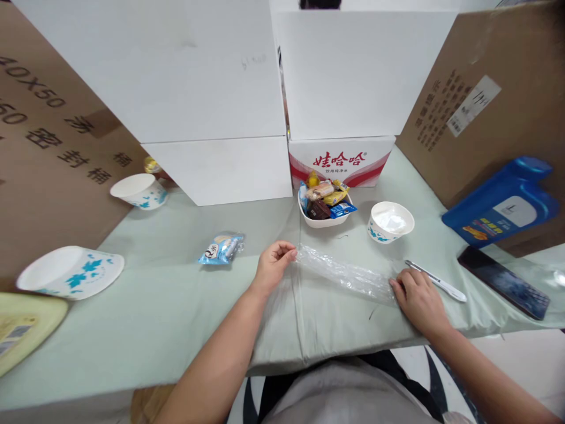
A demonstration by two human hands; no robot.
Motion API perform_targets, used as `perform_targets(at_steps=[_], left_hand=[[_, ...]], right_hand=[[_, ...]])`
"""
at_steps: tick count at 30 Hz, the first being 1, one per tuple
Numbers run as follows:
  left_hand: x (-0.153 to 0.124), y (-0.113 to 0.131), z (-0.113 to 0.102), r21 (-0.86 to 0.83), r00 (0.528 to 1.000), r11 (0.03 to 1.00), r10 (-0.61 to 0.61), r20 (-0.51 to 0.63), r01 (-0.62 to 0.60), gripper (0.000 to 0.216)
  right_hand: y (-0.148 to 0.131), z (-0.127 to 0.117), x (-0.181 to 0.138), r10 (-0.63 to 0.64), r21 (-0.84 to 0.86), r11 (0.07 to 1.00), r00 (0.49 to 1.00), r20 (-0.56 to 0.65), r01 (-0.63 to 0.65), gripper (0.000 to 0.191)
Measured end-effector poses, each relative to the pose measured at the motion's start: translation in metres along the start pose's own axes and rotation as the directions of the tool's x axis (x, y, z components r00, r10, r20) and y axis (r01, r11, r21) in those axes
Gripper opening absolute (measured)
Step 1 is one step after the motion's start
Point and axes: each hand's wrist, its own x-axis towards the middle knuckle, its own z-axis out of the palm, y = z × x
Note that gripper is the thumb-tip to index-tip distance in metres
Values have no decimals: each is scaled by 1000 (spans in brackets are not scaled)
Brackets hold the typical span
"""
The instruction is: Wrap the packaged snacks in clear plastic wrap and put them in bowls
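A long strip of clear plastic bag [348, 275] stretches between my two hands, just above or on the table. My left hand [274, 265] pinches its left end between thumb and fingers. At the other end my right hand [417, 297] rests low with curled fingers on the plastic. Just beyond my right hand lies a white pen-like cutter [436, 281]. To the left of my left hand sits a small blue snack packet [221, 248]. Behind the plastic stands a white bowl [324, 222] heaped with wrapped snacks [326, 194].
A paper bowl [383, 232] with clear plastic inside stands right of the snacks. Further right are a phone [507, 282] and a blue bottle [503, 203]. Two paper bowls [79, 274] and a yellow container [30, 324] are at left. Boxes [220, 171] wall the back.
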Motion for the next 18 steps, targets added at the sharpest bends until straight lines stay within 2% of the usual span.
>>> perform_targets(at_steps=[5, 8, 11, 14, 18], left_hand=[[-3, 3, 0, 39, 1000, 999, -5, 23, 4, 34], [-5, 2, -1, 231, 1000, 973, 12, -15, -8, 28], [-5, -1, -2, 435, 997, 900, 42, -71, -7, 21], [-1, -4, -5, 395, 997, 919, 19, -72, 11, 25], [2, -7, -5, 265, 999, 964, -11, 51, -3, 37]], right_hand=[[0, 0, 0, 10, 26, 1000, 1000, 4, -11, 29], [1, 0, 0, 20, 47, 999, 1000, -1, -20, 29], [1, 1, -1, 14, 44, 999, 1000, -1, -14, 29], [1, 1, -1, 6, 30, 1000, 1000, -5, -6, 29], [1, 2, -1, 1, 21, 1000, 1000, -15, -1, 28]])
